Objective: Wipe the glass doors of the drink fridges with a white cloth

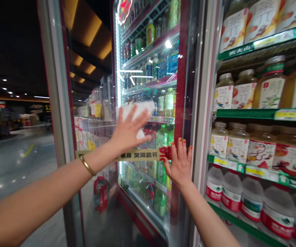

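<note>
An open glass cooler door (96,85) with a red frame stands in front of me. My left hand (129,128) lies flat with spread fingers and presses a white cloth (140,109) against the glass. A gold bangle (87,165) circles that wrist. My right hand (180,163), fingers stretched out and nails painted orange, rests flat on the door's red edge (182,85). A yellow sticker strip with dark characters (137,156) runs across the glass between both hands.
To the right, open cooler shelves (263,114) with green rails hold rows of bottled tea, with water bottles (251,199) on the lowest row. Another lit cooler with drinks shows through the glass. A dim shop aisle with a shiny floor (14,161) extends to the left.
</note>
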Available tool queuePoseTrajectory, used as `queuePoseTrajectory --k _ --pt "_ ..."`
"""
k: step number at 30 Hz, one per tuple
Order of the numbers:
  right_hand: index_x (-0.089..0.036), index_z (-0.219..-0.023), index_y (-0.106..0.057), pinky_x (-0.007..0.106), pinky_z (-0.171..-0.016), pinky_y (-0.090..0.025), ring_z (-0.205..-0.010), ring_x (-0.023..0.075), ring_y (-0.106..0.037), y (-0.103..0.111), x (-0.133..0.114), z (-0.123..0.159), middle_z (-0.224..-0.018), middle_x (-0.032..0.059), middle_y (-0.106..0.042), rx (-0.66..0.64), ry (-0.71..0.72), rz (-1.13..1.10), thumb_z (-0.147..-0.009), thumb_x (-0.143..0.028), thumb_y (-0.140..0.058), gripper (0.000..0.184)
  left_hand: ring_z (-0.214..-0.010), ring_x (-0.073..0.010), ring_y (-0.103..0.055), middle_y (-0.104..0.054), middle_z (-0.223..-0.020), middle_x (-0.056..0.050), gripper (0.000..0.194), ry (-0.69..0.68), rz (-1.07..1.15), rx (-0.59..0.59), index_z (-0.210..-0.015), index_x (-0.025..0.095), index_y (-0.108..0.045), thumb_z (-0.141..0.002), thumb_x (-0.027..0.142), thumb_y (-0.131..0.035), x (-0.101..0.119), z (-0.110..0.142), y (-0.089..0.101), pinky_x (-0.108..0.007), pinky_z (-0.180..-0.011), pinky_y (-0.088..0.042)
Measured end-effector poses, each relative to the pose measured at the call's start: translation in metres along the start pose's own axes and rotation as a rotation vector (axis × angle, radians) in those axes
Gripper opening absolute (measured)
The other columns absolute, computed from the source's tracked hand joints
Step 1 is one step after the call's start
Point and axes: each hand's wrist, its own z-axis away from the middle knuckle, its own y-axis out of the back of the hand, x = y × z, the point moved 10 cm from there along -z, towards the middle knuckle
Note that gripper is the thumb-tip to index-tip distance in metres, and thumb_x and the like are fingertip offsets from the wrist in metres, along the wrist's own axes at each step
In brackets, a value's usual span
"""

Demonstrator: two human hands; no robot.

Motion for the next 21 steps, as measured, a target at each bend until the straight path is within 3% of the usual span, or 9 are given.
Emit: queuePoseTrajectory --k 2,4,6,9,11,13,16,18,21 --pt "-0.02 -0.182 -0.009 0.066 -0.143 -0.016 -0.179 0.031 -0.004 0.002 0.001 0.002 -0.191 0.0109 0.001 0.034 0.007 -0.036 -0.11 -0.036 -0.052 0.086 -0.176 -0.0241 0.013 -0.032 -0.183 0.007 0.086 -0.423 0.03 -0.078 -0.176 0.032 -0.034 -0.106 0.081 -0.035 0.078 0.039 -0.017 -0.065 -0.14 0.021" --pt "-0.022 -0.182 -0.012 0.066 -0.143 -0.018 -0.179 0.032 -0.006 0.004 0.001 0.002 -0.192 0.0104 -0.001 0.049 0.025 -0.058 -0.109 -0.035 -0.052 0.084 -0.177 -0.0163 0.007 -0.037 -0.18 0.014 0.079 -0.578 0.046 -0.103 -0.169 0.04 -0.045 -0.104 0.083 -0.038 0.104 0.074 -0.019 -0.053 -0.145 0.013" --pt "-0.023 -0.182 -0.013 0.066 -0.143 -0.017 -0.179 0.0319 -0.009 0.004 0.0 0.003 -0.192 0.01 -0.003 0.049 0.038 -0.065 -0.109 -0.034 -0.053 0.084 -0.177 -0.0177 -0.005 -0.044 -0.177 0.012 0.075 -0.505 0.04 -0.085 -0.17 0.042 -0.043 -0.105 0.079 -0.044 0.082 0.075 -0.01 -0.052 -0.146 0.008" --pt "-0.023 -0.182 -0.013 0.066 -0.143 -0.016 -0.178 0.0312 -0.012 0.004 -0.002 0.004 -0.192 0.0101 -0.004 0.058 0.035 -0.07 -0.109 -0.034 -0.052 0.084 -0.176 -0.0298 -0.018 -0.044 -0.178 0.001 0.076 -0.139 0.011 -0.012 -0.176 0.038 -0.028 -0.109 0.068 -0.047 0.012 0.031 0.007 -0.068 -0.142 0.008" --pt "-0.023 -0.182 -0.013 0.066 -0.144 -0.016 -0.178 0.0307 -0.013 0.003 0.0 0.005 -0.192 0.0103 -0.005 0.064 0.026 -0.074 -0.109 -0.034 -0.053 0.084 -0.176 -0.0349 -0.012 -0.035 -0.183 -0.002 0.08 0.08 0.028 0.03 -0.178 0.039 -0.02 -0.109 0.068 -0.046 -0.011 0.004 0.008 -0.075 -0.139 0.011" --pt "-0.023 -0.182 -0.014 0.065 -0.144 -0.016 -0.178 0.03 -0.015 0.004 0.004 0.006 -0.192 0.0109 -0.008 0.057 0.022 -0.087 -0.108 -0.033 -0.054 0.084 -0.177 -0.0331 -0.004 -0.032 -0.185 0.0 0.084 0.115 0.082 0.034 -0.179 0.04 -0.013 -0.108 0.069 -0.047 0.008 -0.006 -0.001 -0.071 -0.14 0.016" --pt "-0.027 -0.182 -0.016 0.068 -0.143 -0.018 -0.176 0.0297 -0.023 0.009 0.011 0.003 -0.191 0.0118 -0.018 0.037 -0.006 -0.154 -0.109 -0.032 -0.054 0.082 -0.178 -0.0252 -0.002 -0.037 -0.182 0.003 0.089 -0.145 0.182 -0.072 -0.18 0.036 -0.004 -0.109 0.07 -0.045 0.085 0.015 -0.026 -0.061 -0.141 0.022" --pt "-0.03 -0.181 -0.017 0.07 -0.141 -0.022 -0.176 0.031 -0.023 0.015 0.01 0.0 -0.19 0.0114 -0.021 0.037 -0.064 -0.218 -0.109 -0.03 -0.054 0.081 -0.178 -0.0223 0.0 -0.035 -0.183 0.001 0.093 -0.278 0.274 -0.126 -0.18 0.034 0.0 -0.108 0.073 -0.043 0.121 0.041 -0.034 -0.059 -0.141 0.023" --pt "-0.03 -0.182 -0.014 0.065 -0.14 -0.031 -0.177 0.0296 -0.019 0.012 -0.032 -0.005 -0.19 0.0094 -0.02 -0.006 -0.018 -0.33 -0.109 -0.023 -0.05 0.083 -0.177 -0.0239 0.007 -0.011 -0.19 -0.007 0.098 -0.138 0.511 -0.052 -0.178 0.031 0.015 -0.107 0.08 -0.031 0.113 0.057 -0.026 -0.061 -0.145 0.013"
